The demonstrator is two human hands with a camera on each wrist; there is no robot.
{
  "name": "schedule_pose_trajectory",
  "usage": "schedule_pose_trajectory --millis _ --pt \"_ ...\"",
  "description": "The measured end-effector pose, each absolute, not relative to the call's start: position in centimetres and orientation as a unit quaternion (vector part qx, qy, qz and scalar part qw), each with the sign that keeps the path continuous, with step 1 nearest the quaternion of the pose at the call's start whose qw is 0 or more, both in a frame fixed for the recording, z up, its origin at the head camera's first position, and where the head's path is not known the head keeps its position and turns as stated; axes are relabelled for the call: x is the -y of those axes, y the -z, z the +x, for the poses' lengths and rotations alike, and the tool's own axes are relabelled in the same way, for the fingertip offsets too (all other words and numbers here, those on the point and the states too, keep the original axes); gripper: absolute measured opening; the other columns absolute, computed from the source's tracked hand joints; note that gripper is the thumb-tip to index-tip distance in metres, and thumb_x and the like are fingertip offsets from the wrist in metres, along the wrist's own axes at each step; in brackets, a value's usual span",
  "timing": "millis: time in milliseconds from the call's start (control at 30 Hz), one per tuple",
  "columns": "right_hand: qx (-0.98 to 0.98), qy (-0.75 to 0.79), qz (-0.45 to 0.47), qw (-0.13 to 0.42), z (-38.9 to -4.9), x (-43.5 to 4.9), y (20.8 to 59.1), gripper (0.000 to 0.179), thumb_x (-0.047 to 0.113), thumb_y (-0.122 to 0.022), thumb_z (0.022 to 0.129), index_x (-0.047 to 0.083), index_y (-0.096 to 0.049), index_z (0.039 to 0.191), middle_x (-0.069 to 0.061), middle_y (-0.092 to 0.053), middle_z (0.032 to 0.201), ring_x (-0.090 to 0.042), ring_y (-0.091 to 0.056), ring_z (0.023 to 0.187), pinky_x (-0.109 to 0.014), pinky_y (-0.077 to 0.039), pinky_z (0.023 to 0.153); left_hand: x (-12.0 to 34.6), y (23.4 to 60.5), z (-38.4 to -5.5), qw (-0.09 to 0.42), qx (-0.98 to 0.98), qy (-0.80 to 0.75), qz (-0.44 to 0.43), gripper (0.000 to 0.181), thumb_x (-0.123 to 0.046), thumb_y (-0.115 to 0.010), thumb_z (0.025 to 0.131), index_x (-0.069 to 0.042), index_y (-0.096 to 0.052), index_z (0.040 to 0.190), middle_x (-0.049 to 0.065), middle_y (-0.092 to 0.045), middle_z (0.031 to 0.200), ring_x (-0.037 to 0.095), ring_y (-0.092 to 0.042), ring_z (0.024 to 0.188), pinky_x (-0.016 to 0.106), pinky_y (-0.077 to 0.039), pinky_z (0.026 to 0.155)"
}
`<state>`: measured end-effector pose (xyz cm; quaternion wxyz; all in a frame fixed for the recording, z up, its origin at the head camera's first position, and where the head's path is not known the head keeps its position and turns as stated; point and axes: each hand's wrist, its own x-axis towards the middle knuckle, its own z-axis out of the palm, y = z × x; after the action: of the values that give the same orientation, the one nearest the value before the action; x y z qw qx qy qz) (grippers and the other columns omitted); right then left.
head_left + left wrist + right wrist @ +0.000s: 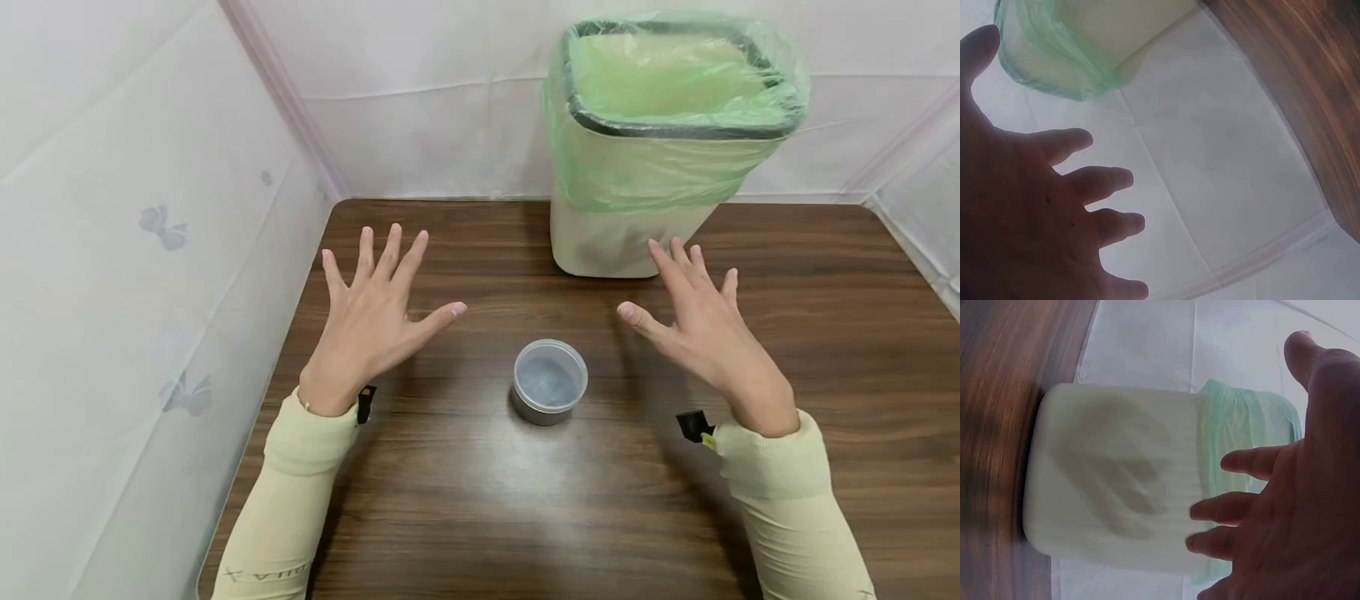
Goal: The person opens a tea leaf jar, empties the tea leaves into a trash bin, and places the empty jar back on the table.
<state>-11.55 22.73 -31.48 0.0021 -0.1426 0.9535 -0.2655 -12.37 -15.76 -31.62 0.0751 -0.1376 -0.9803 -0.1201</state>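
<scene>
A small round clear plastic tub (550, 410) stands upright on the brown wooden table (465, 517), between the two hands. My left hand (371, 321) hovers to the left of the tub with its fingers spread, holding nothing. On the other side, my right hand (705, 333) is also spread in the air, apart from the tub. Both palms show from the inside in the wrist views, the left hand (1029, 200) and the right hand (1291, 506) bare of any object. What the tub contains, if anything, I cannot tell.
A cream waste bin (622, 237) lined with a green plastic bag (637, 171) stands at the back of the table, beyond the right hand. White sheeting (420, 133) hangs behind the table and along its left side.
</scene>
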Motion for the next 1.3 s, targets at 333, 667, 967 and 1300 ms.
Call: schedule_pose_trajectory --millis 333,667,967,1300 --pt "-0.948 0.285 -0.141 -0.017 -11.0 -23.4 31.6 0.088 0.053 -0.060 0.098 0.017 -0.013 0.164 -0.019 -0.013 0.166 -0.037 -0.002 0.153 -0.069 0.016 0.109 14.8 31.8 -12.2 0.069 0.980 0.107 -0.151 0.097 -0.088 -0.033 0.086 -0.032 -0.012 0.163 0.008 -0.010 0.167 0.030 0.007 0.153 0.065 0.013 0.113" --pt "-0.947 0.284 -0.151 -0.012 -10.3 -23.1 32.0 0.092 0.054 -0.063 0.096 0.016 -0.015 0.163 -0.017 -0.014 0.166 -0.035 -0.004 0.153 -0.068 0.007 0.114 14.0 31.4 -12.0 0.073 0.976 0.101 -0.176 0.095 -0.089 -0.031 0.085 -0.033 -0.023 0.162 0.011 -0.017 0.166 0.032 -0.009 0.153 0.067 0.005 0.115" --pt "-0.947 0.281 -0.152 -0.005 -9.5 -23.1 32.6 0.093 0.053 -0.066 0.094 0.015 -0.016 0.163 -0.012 -0.016 0.167 -0.040 -0.011 0.152 -0.067 -0.003 0.116 13.3 31.3 -11.9 0.088 0.969 0.110 -0.201 0.096 -0.089 -0.035 0.084 -0.031 -0.032 0.160 0.011 -0.026 0.164 0.032 -0.018 0.152 0.068 -0.010 0.115" --pt "-0.946 0.283 -0.156 0.006 -9.0 -23.0 33.0 0.096 0.053 -0.069 0.092 0.016 -0.017 0.163 -0.013 -0.018 0.166 -0.040 -0.017 0.150 -0.068 -0.010 0.115 12.9 31.7 -11.7 0.097 0.964 0.115 -0.219 0.097 -0.089 -0.038 0.084 -0.027 -0.035 0.159 0.012 -0.030 0.162 0.033 -0.022 0.150 0.067 -0.019 0.113"
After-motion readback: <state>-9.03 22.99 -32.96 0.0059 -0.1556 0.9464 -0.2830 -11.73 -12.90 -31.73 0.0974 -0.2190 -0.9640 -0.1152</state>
